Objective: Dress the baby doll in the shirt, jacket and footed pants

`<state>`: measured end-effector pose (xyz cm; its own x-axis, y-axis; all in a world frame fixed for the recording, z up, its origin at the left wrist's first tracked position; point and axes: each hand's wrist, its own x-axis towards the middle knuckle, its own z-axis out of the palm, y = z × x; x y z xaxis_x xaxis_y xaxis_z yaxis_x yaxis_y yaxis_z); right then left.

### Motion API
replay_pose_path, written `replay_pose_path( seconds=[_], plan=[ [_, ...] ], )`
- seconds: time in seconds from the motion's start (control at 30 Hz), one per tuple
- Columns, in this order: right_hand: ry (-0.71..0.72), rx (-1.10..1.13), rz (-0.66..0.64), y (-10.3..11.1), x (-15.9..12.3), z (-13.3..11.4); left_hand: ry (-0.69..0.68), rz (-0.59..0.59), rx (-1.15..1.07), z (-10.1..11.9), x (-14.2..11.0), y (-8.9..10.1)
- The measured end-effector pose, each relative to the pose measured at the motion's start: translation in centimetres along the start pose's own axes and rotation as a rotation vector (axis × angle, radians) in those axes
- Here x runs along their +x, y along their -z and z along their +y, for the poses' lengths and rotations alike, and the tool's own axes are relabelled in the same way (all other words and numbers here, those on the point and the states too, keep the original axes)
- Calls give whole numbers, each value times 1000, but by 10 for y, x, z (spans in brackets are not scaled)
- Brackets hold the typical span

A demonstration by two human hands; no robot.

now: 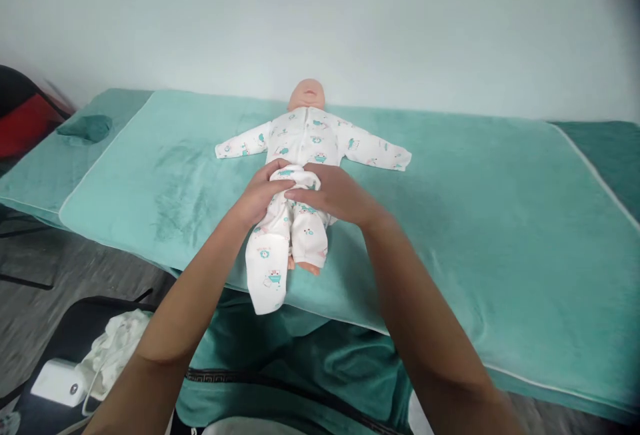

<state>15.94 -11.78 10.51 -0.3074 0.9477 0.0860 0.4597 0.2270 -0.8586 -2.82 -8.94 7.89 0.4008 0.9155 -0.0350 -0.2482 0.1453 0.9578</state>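
A baby doll [307, 96] lies on its back on a green-covered bed, its head at the wall side. It wears a white printed long-sleeved top [305, 134], with both sleeves spread outward. White printed baby pants [270, 268] are over its legs. One leg of the pants hangs long toward the bed's near edge, while a foot [309, 267] shows below the other. At the waist, my left hand [263, 195] is closed on the gathered fabric, thumb on top. My right hand [335, 190] grips the same bunched waist from the other side, partly covering it.
The green bed cover [475, 222] runs along a white wall [320, 22]. A face hole [87, 128] is at the bed's left end. At lower left, a dark chair [95, 312] holds a white device [59, 382] with a cable and crumpled white cloth [120, 342].
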Motion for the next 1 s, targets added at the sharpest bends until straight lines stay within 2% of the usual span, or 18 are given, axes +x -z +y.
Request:
replay_pose_path(
  seconds=[0.07, 0.13, 0.27, 0.37, 0.43, 0.57, 0.67, 0.77, 0.9, 1.0],
  plan=[
    [41, 106, -51, 1, 16, 2, -13, 38, -23, 0, 3, -1],
    [25, 307, -36, -4, 26, 15, 13, 39, -31, -3, 4, 4],
    [-55, 791, -21, -18, 30, 45, 52, -48, -21, -17, 4, 14],
    [-13, 980, -90, -22, 28, 49, 12, -3, -29, -27, 3, 11],
    [9, 943, -92, -21, 27, 44, -16, 99, 3, -29, 3, 5],
    [-33, 586, -130, -16, 21, 30, -117, 311, 150, -26, 2, -7],
    [-116, 397, -94, -18, 14, 27, -165, 363, 250, -24, 1, -11],
    [-181, 500, -9, -22, 10, 32, -136, 340, 279, -24, -2, -9],
    [-215, 820, 12, -25, 12, 41, -37, 206, 285, -17, -7, -4],
    [-207, 859, 28, -27, 14, 44, 12, 93, 367, -5, -12, -2]
  ],
)
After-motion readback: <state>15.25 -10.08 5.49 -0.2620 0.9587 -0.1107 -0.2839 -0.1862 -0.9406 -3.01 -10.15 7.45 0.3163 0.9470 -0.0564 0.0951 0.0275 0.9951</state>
